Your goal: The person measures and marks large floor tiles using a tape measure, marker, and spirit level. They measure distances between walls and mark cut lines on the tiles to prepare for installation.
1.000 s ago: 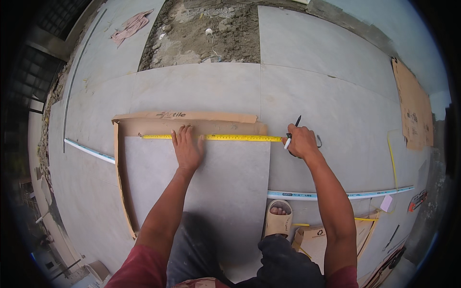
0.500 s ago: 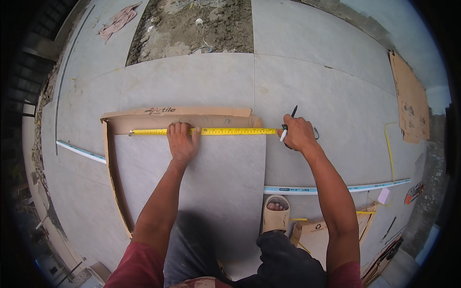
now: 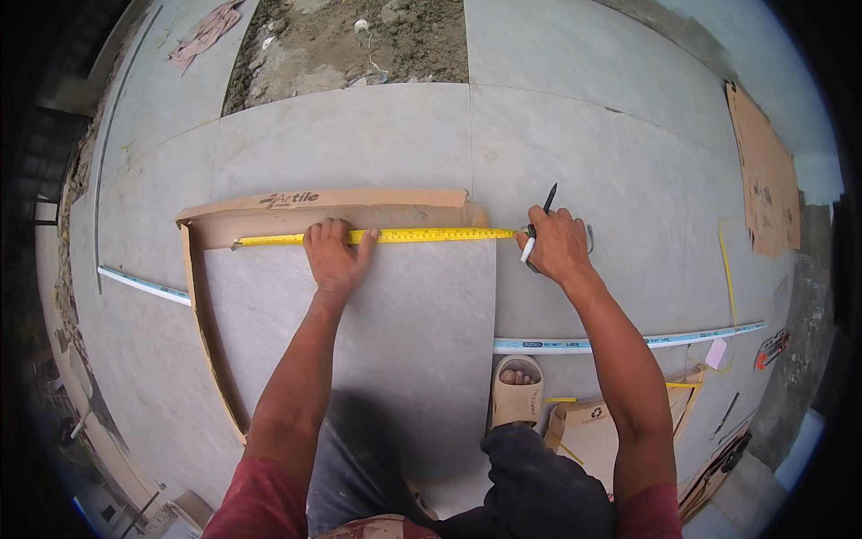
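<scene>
A yellow tape measure [image 3: 431, 235] is drawn out across the upper part of a large grey tile [image 3: 404, 332], its hooked end near the tile's left side. My left hand [image 3: 336, 258] is closed over the blade, fingers curled past its far edge and thumb lying along it. Just beyond the tile's right edge, my right hand [image 3: 560, 249] grips the other end of the tape; the case is mostly hidden in the palm. A black marker [image 3: 550, 196] also sticks out of that hand, with a white piece below it. Opened cardboard packaging [image 3: 359, 195] borders the tile's far and left sides.
A long blue-and-white strip [image 3: 628, 343] runs beneath the tile, showing on both sides. My sandalled foot [image 3: 517, 386] stands at the tile's right edge. Bare soil [image 3: 350, 54] lies in a gap ahead. Flat cardboard [image 3: 763, 171] and a red-and-black tool [image 3: 772, 350] lie at right.
The view has shifted slightly, so the scene sits a little higher and further left. Both hands keep their hold on the tape, which tilts slightly more, its right end higher.
</scene>
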